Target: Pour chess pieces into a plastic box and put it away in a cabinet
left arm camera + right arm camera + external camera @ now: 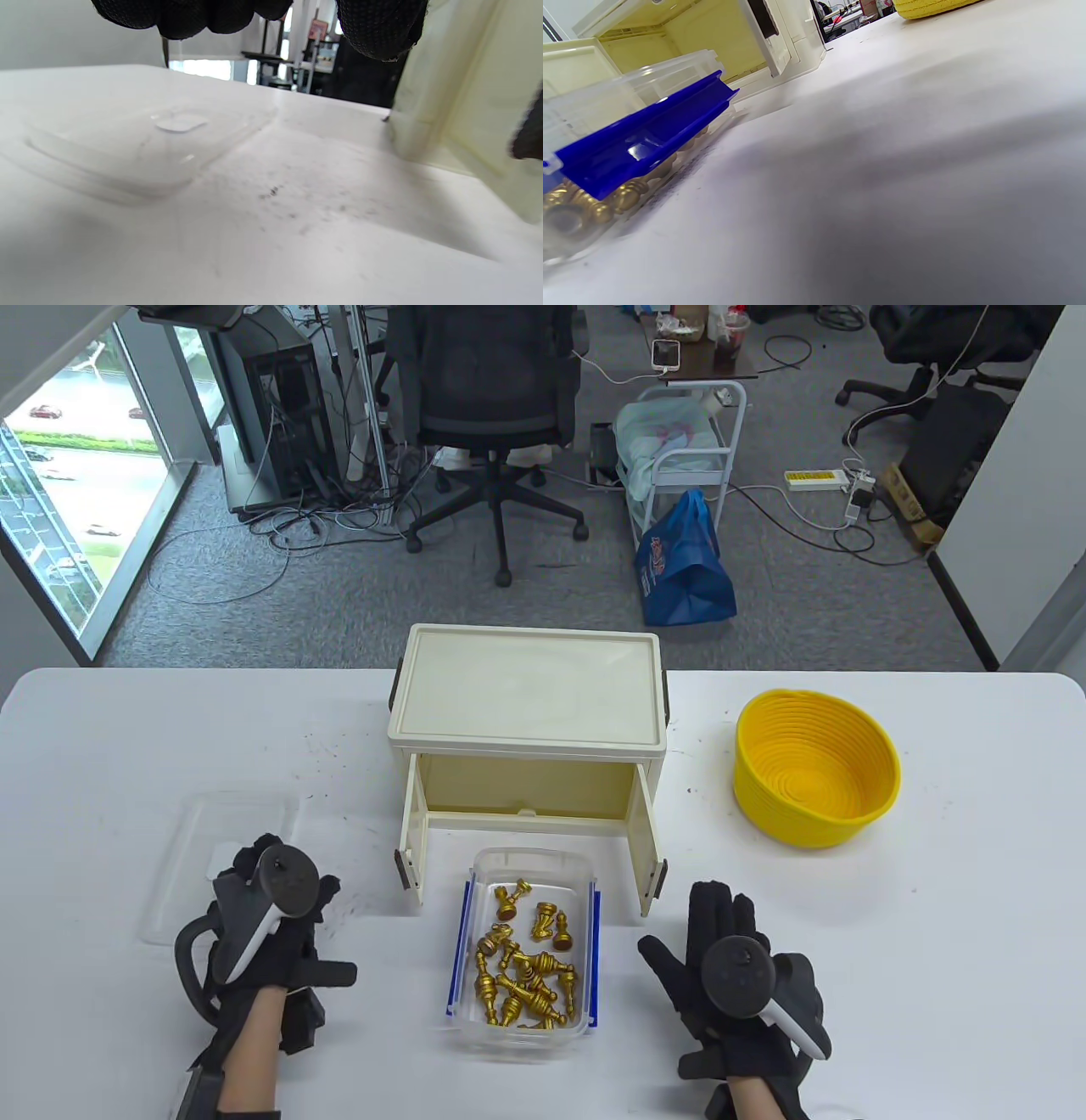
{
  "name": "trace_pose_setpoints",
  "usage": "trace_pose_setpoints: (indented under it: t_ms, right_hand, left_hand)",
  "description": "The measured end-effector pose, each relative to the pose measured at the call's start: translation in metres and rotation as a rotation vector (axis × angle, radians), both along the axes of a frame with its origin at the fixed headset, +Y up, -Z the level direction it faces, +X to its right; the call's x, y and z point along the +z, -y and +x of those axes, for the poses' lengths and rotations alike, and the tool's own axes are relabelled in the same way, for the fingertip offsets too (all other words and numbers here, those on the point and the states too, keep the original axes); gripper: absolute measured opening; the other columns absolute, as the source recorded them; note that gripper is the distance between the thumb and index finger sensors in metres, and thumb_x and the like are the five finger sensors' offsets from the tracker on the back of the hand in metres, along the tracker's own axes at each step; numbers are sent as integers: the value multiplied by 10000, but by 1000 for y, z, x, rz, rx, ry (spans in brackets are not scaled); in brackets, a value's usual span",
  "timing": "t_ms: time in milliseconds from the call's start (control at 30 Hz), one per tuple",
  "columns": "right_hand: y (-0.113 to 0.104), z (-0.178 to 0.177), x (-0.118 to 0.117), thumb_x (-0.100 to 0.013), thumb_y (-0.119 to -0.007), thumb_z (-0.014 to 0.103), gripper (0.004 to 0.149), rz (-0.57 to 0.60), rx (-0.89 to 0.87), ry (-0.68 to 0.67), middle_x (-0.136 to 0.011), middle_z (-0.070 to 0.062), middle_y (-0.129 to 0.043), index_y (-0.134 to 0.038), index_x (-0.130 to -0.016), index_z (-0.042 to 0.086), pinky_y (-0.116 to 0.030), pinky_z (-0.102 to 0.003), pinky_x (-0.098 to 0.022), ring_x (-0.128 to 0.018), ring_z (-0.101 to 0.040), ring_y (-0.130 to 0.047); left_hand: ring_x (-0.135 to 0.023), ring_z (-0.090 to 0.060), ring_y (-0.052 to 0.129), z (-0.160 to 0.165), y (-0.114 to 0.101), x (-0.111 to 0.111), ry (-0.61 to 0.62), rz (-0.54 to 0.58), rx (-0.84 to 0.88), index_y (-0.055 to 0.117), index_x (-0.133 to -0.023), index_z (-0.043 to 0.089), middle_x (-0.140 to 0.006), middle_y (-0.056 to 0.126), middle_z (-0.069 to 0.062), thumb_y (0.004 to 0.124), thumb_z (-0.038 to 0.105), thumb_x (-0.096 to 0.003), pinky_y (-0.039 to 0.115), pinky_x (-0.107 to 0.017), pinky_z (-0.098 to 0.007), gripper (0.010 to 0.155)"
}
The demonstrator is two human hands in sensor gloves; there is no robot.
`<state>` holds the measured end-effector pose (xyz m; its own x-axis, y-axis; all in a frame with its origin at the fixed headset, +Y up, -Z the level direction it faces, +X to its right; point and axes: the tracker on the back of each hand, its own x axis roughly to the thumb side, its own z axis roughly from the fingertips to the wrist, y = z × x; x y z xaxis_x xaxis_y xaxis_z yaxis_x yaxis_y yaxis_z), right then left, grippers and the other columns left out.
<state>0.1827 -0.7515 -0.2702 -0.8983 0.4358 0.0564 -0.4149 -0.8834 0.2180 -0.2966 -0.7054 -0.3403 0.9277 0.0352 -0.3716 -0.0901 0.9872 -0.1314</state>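
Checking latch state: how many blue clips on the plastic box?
2: one blue clip along the left long side of the plastic box, the other blue clip along its right side, both swung open.

The table view is bright and evenly lit, with daylight entering through the tall window [81, 509] at the left, and it is sharp throughout. Straight edges bow slightly toward the corners, a wide-angle effect. The white table [933, 899] reflects much light; the black gloved hands cast only soft, faint shadows on it.

The left wrist view is soft: the clear plastic lid [144, 148] and the cream plastic cabinet [466, 93] are blurred, and the near table surface is out of focus. Bright windows behind are blown out.

In the right wrist view a broad grey shadow covers the near table, which is smeared; the glossy blue plastic clip [640, 140] carries a white glare.
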Motion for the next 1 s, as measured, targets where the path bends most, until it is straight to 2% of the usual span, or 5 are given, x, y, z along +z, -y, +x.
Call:
trace_pose_setpoints:
  t_ms: [367,467,667,833,1000]
  right_hand:
    - [0,8,0,-651,-544,646,891,-12,-34,16,-1236,-272,-219,-161,-1190,50,-317,-698,-711,-1085,-572,-232]
    - [2,8,-1,-653,-542,646,890,-24,-38,14,-1237,-275,-218,-162,-1191,48,-317,-699,-710,-1084,-574,-230]
    - [1,12,-1,-652,-544,645,889,-22,-61,25,-1239,-270,-221,-164,-1192,51,-312,-699,-711,-1086,-573,-230]
    - [1,13,-1,-654,-543,644,885,-26,-72,19,-1238,-273,-217,-166,-1192,50,-314,-698,-710,-1084,-573,-227]
    - [2,14,-1,-653,-546,642,886,-17,-75,27,-1238,-270,-223,-169,-1192,48,-312,-698,-710,-1084,-573,-229]
  left_hand:
    - [-958,-336,859,-26,62,-44,-176,-234,-186,703,-1144,228,-1120,811,-112,760,529,-607,795,-695,-494,619]
    - [-812,-256,946,-17,65,-48,-156,-205,-335,807,-1029,248,-1002,904,-94,776,484,-610,844,-632,-452,482]
    - [-690,-231,978,-6,69,-48,-123,-189,-411,857,-960,203,-854,960,-104,788,448,-619,865,-567,-416,425]
    - [-672,-204,990,-3,70,-44,-87,-155,-456,874,-929,202,-828,969,-100,800,440,-612,868,-560,-416,404]
    - [-670,-202,988,-1,52,-37,-68,-87,-474,872,-919,207,-821,966,-91,795,443,-616,865,-563,-425,392]
